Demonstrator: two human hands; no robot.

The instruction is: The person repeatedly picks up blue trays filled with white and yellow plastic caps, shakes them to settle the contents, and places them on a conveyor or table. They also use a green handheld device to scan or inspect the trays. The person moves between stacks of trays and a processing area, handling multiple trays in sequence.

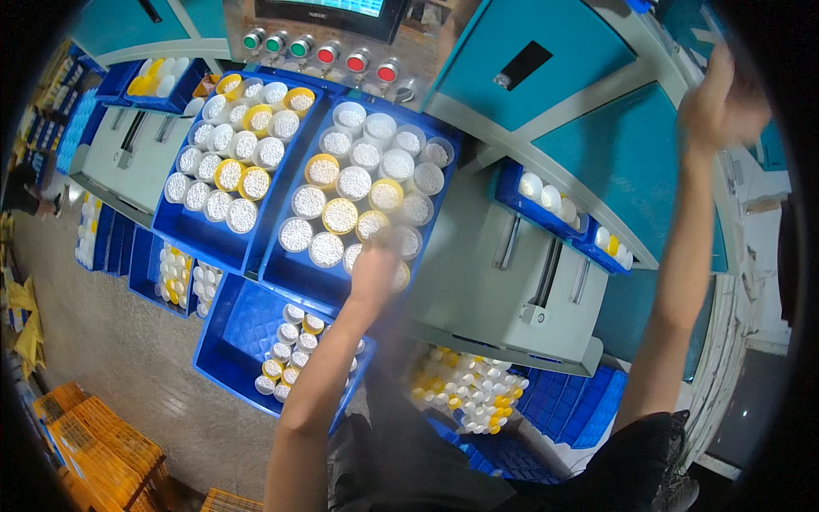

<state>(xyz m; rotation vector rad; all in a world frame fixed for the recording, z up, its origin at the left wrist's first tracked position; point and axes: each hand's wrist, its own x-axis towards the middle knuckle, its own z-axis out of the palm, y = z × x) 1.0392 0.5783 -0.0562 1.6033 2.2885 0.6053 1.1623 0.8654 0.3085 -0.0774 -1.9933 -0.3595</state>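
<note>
Two hands — left hand (375,271) at cup tray (294,275), right hand (721,101) raised

Two trays sat side by side on the machine top below a row of push buttons (320,51): the left tray (223,243) and the right tray (294,277), each packed with open jars of pellets. The left hand (375,269) rested at the near right corner of the right tray, on the jars there. A lower tray (235,328) stood in front of both, jars gathered along its right side. Right of it, farther down, lay a heap of capped bottles (465,388). A small bin (520,200) with bottles hung on the machine's right flank. The right hand (721,102) was raised far right, against the panel, well apart from the trays.
</note>
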